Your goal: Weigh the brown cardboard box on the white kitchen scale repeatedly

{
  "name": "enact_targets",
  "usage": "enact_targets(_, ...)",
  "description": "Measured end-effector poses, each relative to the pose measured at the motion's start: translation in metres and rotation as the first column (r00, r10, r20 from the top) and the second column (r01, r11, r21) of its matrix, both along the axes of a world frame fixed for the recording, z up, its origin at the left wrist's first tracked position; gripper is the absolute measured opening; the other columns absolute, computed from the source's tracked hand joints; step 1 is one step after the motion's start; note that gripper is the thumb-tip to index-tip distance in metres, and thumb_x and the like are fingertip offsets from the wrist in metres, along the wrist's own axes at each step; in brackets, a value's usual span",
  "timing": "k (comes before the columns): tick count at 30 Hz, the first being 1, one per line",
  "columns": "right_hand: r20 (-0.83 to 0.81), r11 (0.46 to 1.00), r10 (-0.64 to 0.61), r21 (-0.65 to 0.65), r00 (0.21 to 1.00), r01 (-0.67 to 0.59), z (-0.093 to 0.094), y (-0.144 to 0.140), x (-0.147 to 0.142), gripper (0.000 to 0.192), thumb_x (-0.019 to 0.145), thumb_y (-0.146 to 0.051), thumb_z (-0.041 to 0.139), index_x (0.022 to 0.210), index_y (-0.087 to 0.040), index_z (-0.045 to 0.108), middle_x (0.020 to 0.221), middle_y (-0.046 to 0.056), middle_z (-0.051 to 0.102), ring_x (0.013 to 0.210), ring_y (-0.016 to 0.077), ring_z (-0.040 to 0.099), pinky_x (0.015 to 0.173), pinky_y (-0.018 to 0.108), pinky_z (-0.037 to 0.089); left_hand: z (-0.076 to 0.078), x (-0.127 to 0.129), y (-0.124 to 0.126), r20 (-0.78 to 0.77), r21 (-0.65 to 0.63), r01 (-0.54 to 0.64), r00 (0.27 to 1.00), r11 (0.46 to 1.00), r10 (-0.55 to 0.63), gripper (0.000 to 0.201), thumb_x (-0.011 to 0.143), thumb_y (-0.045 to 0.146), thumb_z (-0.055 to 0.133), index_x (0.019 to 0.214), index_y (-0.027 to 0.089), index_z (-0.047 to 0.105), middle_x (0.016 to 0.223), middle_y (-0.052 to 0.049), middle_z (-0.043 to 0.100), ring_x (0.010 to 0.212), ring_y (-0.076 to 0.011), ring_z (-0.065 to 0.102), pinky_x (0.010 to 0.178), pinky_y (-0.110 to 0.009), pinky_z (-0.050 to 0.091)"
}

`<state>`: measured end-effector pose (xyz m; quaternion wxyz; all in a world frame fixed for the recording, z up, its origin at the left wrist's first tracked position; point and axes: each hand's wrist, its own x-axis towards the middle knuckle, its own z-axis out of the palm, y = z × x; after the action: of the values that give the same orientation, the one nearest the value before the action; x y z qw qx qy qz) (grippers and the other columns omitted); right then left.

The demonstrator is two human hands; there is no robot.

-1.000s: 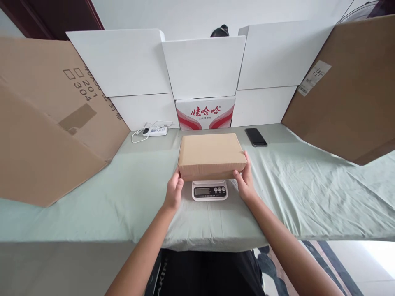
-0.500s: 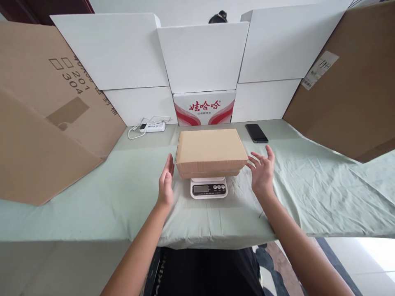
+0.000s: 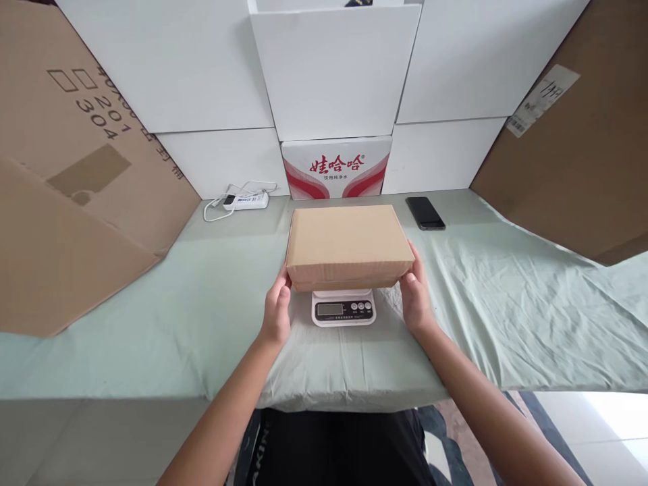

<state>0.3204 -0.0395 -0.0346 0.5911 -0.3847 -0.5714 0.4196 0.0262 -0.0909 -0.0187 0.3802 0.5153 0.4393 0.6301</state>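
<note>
— Where to find the brown box (image 3: 349, 237)?
— On the white scale (image 3: 344, 310), between left hand (image 3: 277, 310) and right hand (image 3: 416, 293).
— Touching with fingers?
— At both sides, yes; cannot tell if pinching. See also black phone (image 3: 425, 213), far right.

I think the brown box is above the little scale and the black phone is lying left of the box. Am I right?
Not quite: the black phone lies right of the brown box, as the head view shows. The box is indeed above the little scale.
</note>
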Motion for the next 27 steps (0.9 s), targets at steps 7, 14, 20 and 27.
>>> enact_targets(7,0.07,0.997,-0.003,0.08,0.998,-0.003,0.013,-0.007,-0.007,0.078,0.104,-0.073,0.061,0.173,-0.041,0.044,0.186,0.004,0.046,0.174,0.0378,0.041,0.145,0.06,0.035,-0.003,-0.002,0.002,-0.039,-0.01,0.008,0.999,1.0,-0.009,0.077,0.106,0.081,0.052,0.151,0.023,0.072,0.154,-0.015,0.076,0.158,-0.0384,0.06,0.131,-0.049,0.048)
enact_targets(14,0.097,0.999,0.028,-0.021,0.995,-0.026,0.028,-0.012,-0.011,0.098,0.103,-0.071,0.066,0.182,-0.042,0.016,0.189,0.008,0.037,0.171,0.0368,0.045,0.141,0.061,0.04,0.002,-0.002,0.004,-0.064,-0.009,0.016,0.998,1.0,-0.017,0.082,0.103,0.083,0.054,0.156,0.023,0.069,0.16,-0.016,0.073,0.16,-0.0402,0.059,0.135,-0.051,0.045)
enact_targets(20,0.098,0.997,0.008,0.077,0.995,-0.015,0.057,0.007,-0.01,0.09,0.104,-0.065,0.066,0.179,-0.045,0.02,0.182,0.009,0.045,0.162,0.0382,0.055,0.134,0.066,0.05,0.04,-0.015,0.025,-0.071,0.03,0.076,0.995,0.997,-0.073,0.074,0.105,0.078,0.057,0.158,0.026,0.066,0.166,-0.014,0.069,0.162,-0.0387,0.058,0.134,-0.052,0.047)
enact_targets(27,0.014,0.971,-0.094,0.221,0.995,0.089,0.056,0.09,-0.037,0.089,0.096,-0.062,0.067,0.172,-0.037,0.028,0.175,0.013,0.048,0.161,0.0389,0.052,0.14,0.069,0.04,0.026,-0.013,0.119,0.006,0.157,-0.046,0.999,0.987,0.046,0.08,0.097,0.089,0.059,0.145,0.025,0.07,0.16,-0.015,0.071,0.157,-0.0372,0.063,0.129,-0.048,0.052)
